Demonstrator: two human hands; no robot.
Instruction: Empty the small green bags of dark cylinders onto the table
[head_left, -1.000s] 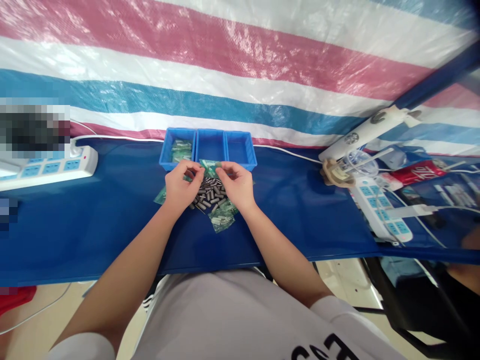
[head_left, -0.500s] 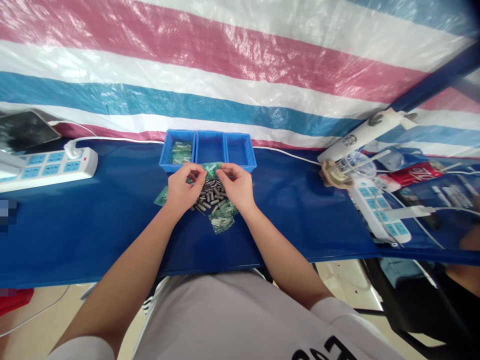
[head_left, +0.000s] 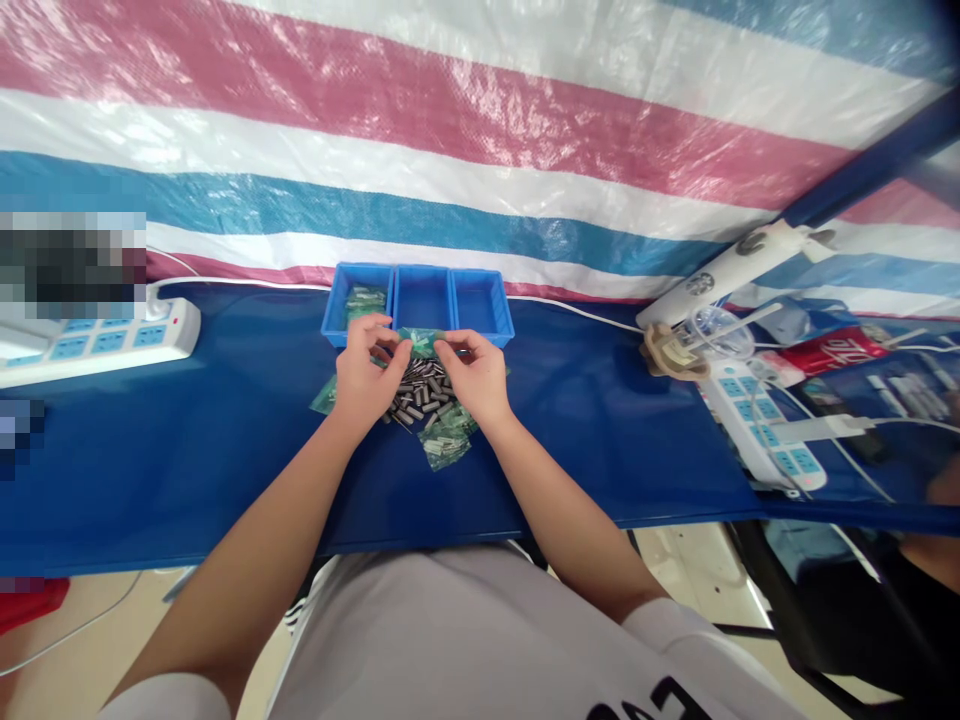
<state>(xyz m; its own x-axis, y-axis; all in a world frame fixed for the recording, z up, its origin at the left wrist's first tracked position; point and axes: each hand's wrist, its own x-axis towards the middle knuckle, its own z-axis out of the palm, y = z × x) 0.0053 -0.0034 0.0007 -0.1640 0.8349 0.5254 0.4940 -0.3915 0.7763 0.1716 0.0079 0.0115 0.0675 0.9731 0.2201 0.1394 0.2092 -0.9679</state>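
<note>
Left hand (head_left: pixel 365 378): my fingers (head_left: pixel 400 352) are pinched onto the left end of the small green bag (head_left: pixel 421 341).
Right hand (head_left: pixel 475 378): thumb and forefinger are pinched onto the right end of the same bag, with the other fingers curled in.
Small green bag: held between both hands, lifted just above the counter (head_left: pixel 187 450). It is near the middle of the far edge, right in front of the blue tray (head_left: pixel 450 296).
Metal pins (head_left: pixel 420 392): a loose heap of short dark cylinders on the counter, lying between my hands and under the bag.
Spare bags (head_left: pixel 444 442): a few green ones lie at the near side of the heap; one more (head_left: pixel 324 395) is just left of my left wrist.
Blue tray: three compartments along the far edge. The left one holds filled green bags (head_left: pixel 365 300); I cannot tell what is in the other two.
Left power strip (head_left: pixel 97 336): white, toward the far-left corner.
Right power strip (head_left: pixel 765 425): white, toward the right edge, among cables and clutter.
Backdrop: striped tarp (head_left: pixel 480 150) hangs behind the far edge.
</note>
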